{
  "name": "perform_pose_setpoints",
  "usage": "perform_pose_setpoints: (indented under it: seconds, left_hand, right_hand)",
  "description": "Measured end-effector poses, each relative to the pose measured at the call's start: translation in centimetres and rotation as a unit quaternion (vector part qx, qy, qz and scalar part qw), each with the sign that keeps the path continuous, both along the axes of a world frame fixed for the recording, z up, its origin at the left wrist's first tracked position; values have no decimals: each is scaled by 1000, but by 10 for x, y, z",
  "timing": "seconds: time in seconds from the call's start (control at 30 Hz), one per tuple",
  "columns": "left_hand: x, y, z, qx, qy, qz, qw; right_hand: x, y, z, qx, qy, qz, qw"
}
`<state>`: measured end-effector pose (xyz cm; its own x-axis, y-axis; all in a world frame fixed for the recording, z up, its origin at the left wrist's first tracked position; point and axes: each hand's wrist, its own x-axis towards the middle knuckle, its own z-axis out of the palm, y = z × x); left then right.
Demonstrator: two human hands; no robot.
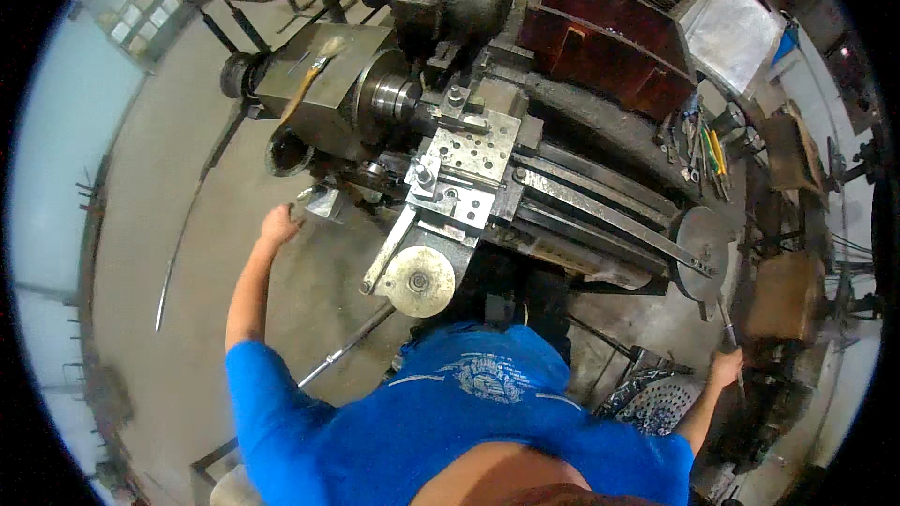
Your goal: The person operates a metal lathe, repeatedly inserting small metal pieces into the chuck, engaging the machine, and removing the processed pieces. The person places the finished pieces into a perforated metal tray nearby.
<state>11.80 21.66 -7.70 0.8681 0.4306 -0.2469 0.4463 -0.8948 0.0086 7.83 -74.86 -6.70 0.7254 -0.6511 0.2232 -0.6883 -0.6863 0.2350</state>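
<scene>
My left hand (278, 225) is closed at the near left side of a small metal-working lathe. Its fingertips meet a small part beside a shiny metal block (324, 202), and what they hold is too small to make out. Far to the right, my right hand (725, 367) is wrapped round a metal lever (727, 320) that runs down from a round disc (698, 248) at the end of the bed. Between my hands are the drilled cross slide plate (473, 152), a bare metal spindle collar (394, 96) and a pale handwheel (422, 281).
A brush (309, 84) lies on the headstock (281, 122). Behind stand a dark motor (450, 2) and a red-brown metal box (609, 37). Several hand tools (701, 145) lie at the back right. A long thin rod (183, 244) slants down at the left, and a perforated plate (652, 403) sits below right.
</scene>
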Motion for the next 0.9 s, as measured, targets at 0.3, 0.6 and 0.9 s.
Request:
perform_pose_setpoints:
  seconds: [0.3, 0.6, 0.9]
  left_hand:
    - [48, -7, -67, 52, -118, 71, 989]
    - [55, -40, -86, 0, -239, 118, 964]
    - [32, 10, -74, 6, -91, -3, 996]
  right_hand:
    - [-10, 95, 33, 225, -94, 52, 968]
    - [74, 215, 116, 180, -136, 185, 957]
    - [196, 368, 188, 323, -143, 559, 750]
